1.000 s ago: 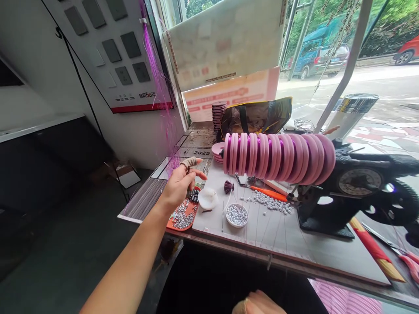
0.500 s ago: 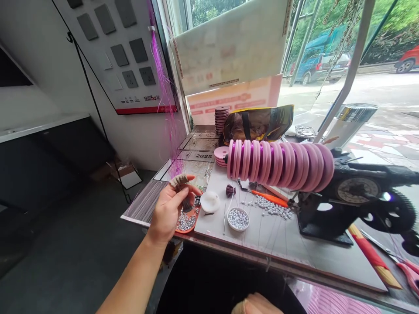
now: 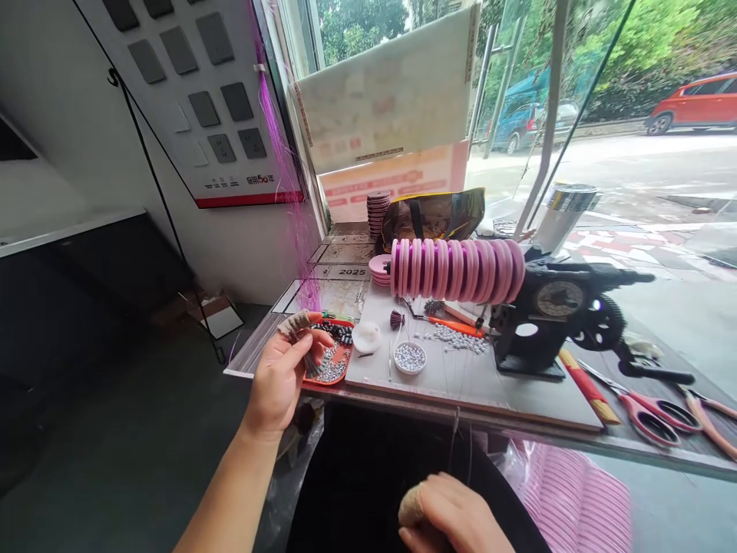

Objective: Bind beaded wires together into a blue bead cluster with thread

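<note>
My left hand (image 3: pixel 281 374) hovers at the left edge of an orange tray (image 3: pixel 343 374) of small silvery beads. Its thumb and taped forefinger are pinched together; what they hold is too small to make out. My right hand (image 3: pixel 452 516) is low at the bottom of the view, below the table edge. Its fingers are curled shut, with tape on the thumb. Thin threads (image 3: pixel 459 438) run down from the table edge to it. A small white bowl of beads (image 3: pixel 409 358) and a white lid (image 3: pixel 367 336) lie on the grey board (image 3: pixel 461 380).
A row of pink spools (image 3: pixel 457 269) sits on a black hand-crank machine (image 3: pixel 556 315). Loose beads (image 3: pixel 454 338), an orange-handled tool (image 3: pixel 454 326) and red scissors (image 3: pixel 650 411) lie on the table. Purple tinsel (image 3: pixel 282 153) hangs at the window. A bag (image 3: pixel 434 215) stands behind.
My left hand has drawn back from over the table to the tray's left edge and closed into a pinch. My right hand has risen further into view. The view has pulled back.
</note>
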`<state>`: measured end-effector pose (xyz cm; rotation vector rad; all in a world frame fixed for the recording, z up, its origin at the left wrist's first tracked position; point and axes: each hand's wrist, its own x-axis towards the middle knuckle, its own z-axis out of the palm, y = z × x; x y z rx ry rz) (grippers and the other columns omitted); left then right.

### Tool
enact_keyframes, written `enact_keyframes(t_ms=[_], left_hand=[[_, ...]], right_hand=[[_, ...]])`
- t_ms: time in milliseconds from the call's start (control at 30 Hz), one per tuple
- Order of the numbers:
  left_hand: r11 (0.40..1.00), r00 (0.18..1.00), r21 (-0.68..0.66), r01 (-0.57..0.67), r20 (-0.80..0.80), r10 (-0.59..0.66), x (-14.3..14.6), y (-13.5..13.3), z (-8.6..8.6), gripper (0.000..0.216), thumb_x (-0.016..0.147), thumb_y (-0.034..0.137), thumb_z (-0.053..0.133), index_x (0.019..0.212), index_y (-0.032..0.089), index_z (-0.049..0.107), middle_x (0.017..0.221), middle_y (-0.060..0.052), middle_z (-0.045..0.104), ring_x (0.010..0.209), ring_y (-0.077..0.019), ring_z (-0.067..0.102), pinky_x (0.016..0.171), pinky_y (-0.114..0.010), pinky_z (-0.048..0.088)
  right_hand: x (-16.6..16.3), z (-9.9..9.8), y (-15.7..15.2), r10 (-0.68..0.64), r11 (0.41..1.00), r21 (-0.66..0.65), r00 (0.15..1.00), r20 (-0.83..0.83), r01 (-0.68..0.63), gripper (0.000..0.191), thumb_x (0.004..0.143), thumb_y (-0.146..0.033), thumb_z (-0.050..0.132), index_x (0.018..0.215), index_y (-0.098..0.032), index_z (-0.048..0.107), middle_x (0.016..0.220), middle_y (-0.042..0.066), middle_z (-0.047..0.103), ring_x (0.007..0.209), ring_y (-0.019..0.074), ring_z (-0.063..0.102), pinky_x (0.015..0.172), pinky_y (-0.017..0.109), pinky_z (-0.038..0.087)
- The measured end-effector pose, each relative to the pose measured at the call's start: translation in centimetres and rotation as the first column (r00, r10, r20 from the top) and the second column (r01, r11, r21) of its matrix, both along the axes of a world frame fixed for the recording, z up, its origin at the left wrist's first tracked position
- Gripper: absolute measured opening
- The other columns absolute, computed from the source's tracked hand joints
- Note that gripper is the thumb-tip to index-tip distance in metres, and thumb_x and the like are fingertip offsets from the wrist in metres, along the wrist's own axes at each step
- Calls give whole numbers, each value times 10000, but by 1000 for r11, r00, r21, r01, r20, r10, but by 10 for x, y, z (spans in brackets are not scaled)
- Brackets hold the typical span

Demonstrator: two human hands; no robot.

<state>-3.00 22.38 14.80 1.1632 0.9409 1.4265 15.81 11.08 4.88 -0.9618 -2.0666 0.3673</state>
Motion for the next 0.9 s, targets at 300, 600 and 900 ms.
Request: enact_keyframes(t_ms=[300, 600, 900], left_hand=[[996, 999, 89, -1, 39, -2, -6, -65, 17, 182, 709, 155, 597, 886, 163, 642, 651, -19, 645, 543, -97, 472, 539, -196, 386], [986, 995, 145, -81, 62, 73, -29, -128, 36, 186, 707, 148, 583, 880, 163, 651, 647, -22, 648, 524, -98, 472, 535, -204, 398], [984, 996, 169, -61, -58, 72, -18, -108, 24, 284, 748, 398, 573, 896, 167, 646, 736, -41, 648, 656, -136, 536, 640, -253, 441]], right_hand=[[0, 29, -46, -13, 997, -74, 999, 34, 16, 146, 880, -198, 449, 737, -197, 481, 648, -24, 573, 577, 99, 521, 579, 215, 396], [2, 47, -74, -83, 996, -10, 995, 54, 84, 118, 844, -161, 490, 731, -194, 487, 655, -25, 569, 602, 116, 521, 602, 228, 388], [0, 47, -74, -85, 996, -21, 989, 121, 88, 128, 846, -166, 491, 722, -196, 485, 644, -32, 557, 597, 116, 514, 585, 224, 386]])
